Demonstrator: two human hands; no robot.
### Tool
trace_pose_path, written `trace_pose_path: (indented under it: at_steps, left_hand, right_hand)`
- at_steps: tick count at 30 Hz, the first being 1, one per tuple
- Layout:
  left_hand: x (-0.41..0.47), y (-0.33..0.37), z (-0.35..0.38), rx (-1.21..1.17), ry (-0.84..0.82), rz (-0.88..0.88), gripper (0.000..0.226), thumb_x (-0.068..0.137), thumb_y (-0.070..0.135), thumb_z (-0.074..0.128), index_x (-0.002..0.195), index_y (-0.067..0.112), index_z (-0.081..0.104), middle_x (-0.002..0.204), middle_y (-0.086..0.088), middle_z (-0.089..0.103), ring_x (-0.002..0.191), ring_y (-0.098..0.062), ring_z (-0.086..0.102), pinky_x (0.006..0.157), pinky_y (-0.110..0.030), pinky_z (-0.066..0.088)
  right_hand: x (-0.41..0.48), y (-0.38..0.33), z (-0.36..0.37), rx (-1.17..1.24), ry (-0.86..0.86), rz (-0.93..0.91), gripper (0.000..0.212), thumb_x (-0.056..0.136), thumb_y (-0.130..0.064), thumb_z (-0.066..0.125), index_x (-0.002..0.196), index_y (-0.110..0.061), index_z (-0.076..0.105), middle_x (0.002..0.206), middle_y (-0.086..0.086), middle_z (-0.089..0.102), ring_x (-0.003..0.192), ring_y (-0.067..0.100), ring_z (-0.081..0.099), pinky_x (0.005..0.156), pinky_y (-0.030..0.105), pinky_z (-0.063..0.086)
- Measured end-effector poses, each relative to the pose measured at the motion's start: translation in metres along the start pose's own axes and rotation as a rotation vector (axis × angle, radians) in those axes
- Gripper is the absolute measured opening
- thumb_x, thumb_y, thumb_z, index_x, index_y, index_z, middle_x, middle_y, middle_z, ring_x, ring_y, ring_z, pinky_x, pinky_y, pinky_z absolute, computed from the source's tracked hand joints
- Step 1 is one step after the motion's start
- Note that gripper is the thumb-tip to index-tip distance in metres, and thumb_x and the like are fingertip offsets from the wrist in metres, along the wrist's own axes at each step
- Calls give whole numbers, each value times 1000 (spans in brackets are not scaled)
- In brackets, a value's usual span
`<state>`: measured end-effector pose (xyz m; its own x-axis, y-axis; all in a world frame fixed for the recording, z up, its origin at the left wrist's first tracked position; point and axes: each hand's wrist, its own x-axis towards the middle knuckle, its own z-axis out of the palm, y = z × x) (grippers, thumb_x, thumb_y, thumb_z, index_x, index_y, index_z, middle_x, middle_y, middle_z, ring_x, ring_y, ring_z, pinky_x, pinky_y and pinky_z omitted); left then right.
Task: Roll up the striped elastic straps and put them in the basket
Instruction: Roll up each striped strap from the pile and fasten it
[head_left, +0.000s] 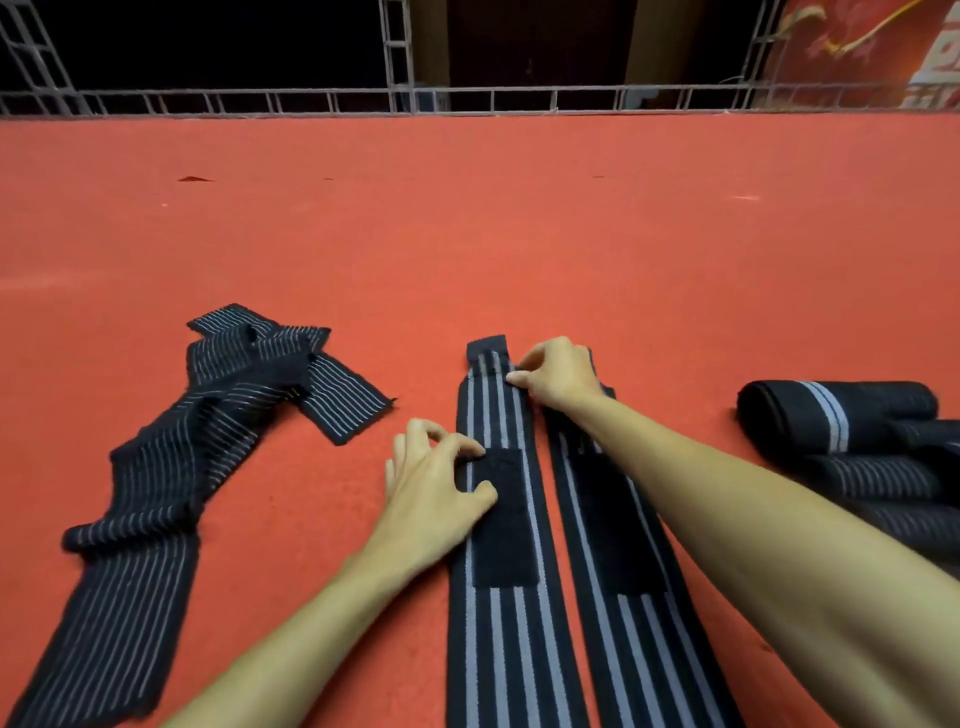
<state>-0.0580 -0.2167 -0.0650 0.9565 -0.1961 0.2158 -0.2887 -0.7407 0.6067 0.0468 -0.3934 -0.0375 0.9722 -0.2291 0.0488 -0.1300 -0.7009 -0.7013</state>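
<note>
Closest to you, two striped straps lay flat side by side on the red carpet (467, 234), running away from you: the left strap (506, 649) and the right strap (639, 649), nearly touching along their edges. Your left hand (431, 488) sat on the left strap at its black patch (504, 535). The grip was narrow, fingers curled, with thumb and fingertip pinching at the patch's far corner. Your right forearm lay across the right strap and hid most of its own patch.

Further up, your right hand (561, 374) was at the far ends of both straps, fingers curled tight and nipping the left strap just short of its plain black tip. Can't tell if it had the right strap too.

Off to the left was a loose pile (171, 452) of thin-striped straps, crossed over each other and rumpled. On the right, near the frame edge, sat a few rolls (836, 421) already done, bunched together. Way back, a metal truss (311, 101) ran along the carpet's far edge.
</note>
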Motion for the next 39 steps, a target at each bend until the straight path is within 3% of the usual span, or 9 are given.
trace_pose_path:
  at_steps: [3, 9, 14, 18, 22, 26, 31, 36, 39]
  left_hand:
    - [8, 5, -1, 58, -86, 136, 27, 81, 20, 60, 104, 33, 63, 107, 14, 40, 106, -3, 30, 88, -21, 18]
    - [37, 38, 19, -152, -163, 155, 24, 84, 10, 57, 82, 31, 68, 92, 12, 65, 97, -7, 55, 92, -28, 43]
    - [44, 37, 40, -22, -57, 151, 16, 89, 20, 52, 80, 30, 62, 84, 17, 58, 88, -3, 49, 79, -26, 39]
    - [43, 38, 41, 50, -22, 198, 11, 89, 28, 51, 82, 26, 59, 83, 12, 57, 86, -6, 49, 79, -26, 41]
    - [39, 44, 39, 177, -38, 242, 12, 90, 34, 50, 86, 26, 58, 88, 13, 53, 89, -8, 47, 82, -25, 39]
    - [37, 57, 24, 269, -174, 191, 17, 92, 31, 49, 105, 23, 57, 104, 9, 52, 104, -13, 48, 93, -28, 36]
    - [11, 87, 7, -332, -360, -95, 54, 91, 28, 60, 133, 19, 27, 114, 7, 47, 103, -8, 51, 86, -23, 42]
    - [-19, 105, -13, -621, -458, -122, 31, 93, 22, 59, 118, 25, 40, 91, 9, 64, 78, -6, 62, 86, -40, 53]
    - [-38, 115, -34, -780, -525, -116, 24, 93, 17, 59, 111, 26, 45, 68, 7, 57, 58, -9, 50, 68, -34, 49]
  right_hand:
    - [-2, 9, -16, -35, 75, -51, 15, 86, -20, 67, 97, -12, 74, 101, 8, 72, 100, 21, 64, 81, 21, 44]
    - [-13, 56, -57, -42, 187, -12, 19, 88, -15, 59, 99, -9, 72, 107, 11, 71, 109, 25, 61, 86, 26, 41]
    - [-15, 86, -49, -51, 154, -3, 30, 94, -33, 55, 102, -9, 71, 109, 11, 71, 109, 29, 61, 85, 31, 41]
    - [-8, 80, -39, -127, 119, 59, 38, 83, -58, 58, 97, -25, 68, 107, 4, 68, 109, 28, 57, 90, 39, 48]
    - [-12, 72, -40, -38, 104, 72, 15, 82, -31, 71, 81, -27, 57, 102, 4, 68, 107, 28, 59, 92, 38, 46]
    - [-29, 56, -62, 188, 202, -5, 17, 83, -7, 64, 79, -21, 55, 78, -1, 60, 81, 21, 58, 70, 25, 40]
    - [-67, 20, -103, 711, 133, -70, 10, 89, -7, 64, 93, -15, 62, 85, 2, 57, 70, 14, 58, 50, 22, 46]
    - [-107, -13, -138, 988, 138, -19, 12, 91, -4, 61, 102, -7, 62, 79, 4, 63, 55, 12, 54, 40, 19, 37]
    - [-122, -29, -146, 1028, 179, 11, 7, 88, -3, 63, 93, -8, 64, 73, 5, 60, 55, 14, 46, 42, 19, 33]
